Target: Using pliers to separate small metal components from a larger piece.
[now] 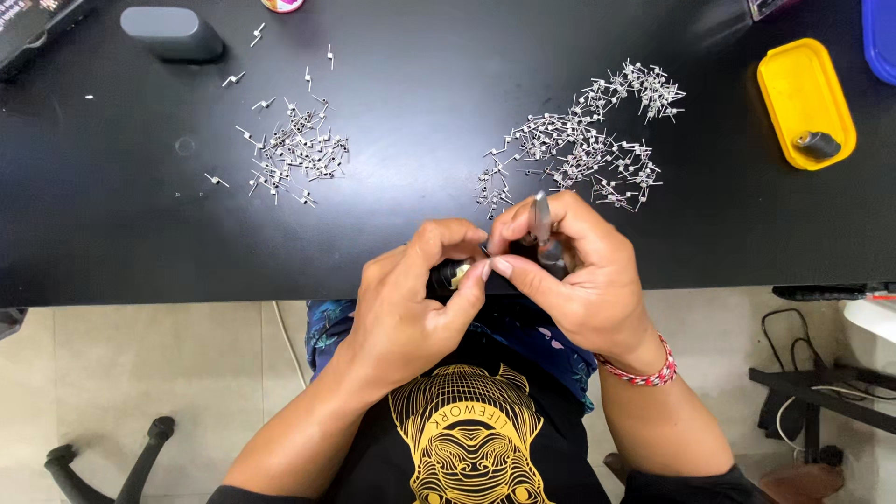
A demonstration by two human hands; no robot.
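Coils are lying in two heaps on the black table point(112, 233): the big heap point(583, 140) is spreading just beyond my hands, and the small heap point(294, 149) is sitting well to its left, with a few strays scattered around it. From my head camera, I am holding both hands together at the near table edge. My left hand point(411, 299) is closing its fingers round a small dark part with a brass end point(455, 273), thumb tip pressing toward my other thumb. My right hand point(579, 271) is gripping a thin metal tool point(541, 224), its tip sticking up between my pinched fingers. A woven red band point(644, 373) is circling my right wrist. A yellow tray point(803, 93) is sitting far right, carrying a small dark cylinder point(817, 143). A grey case point(173, 33) is resting at the top left.
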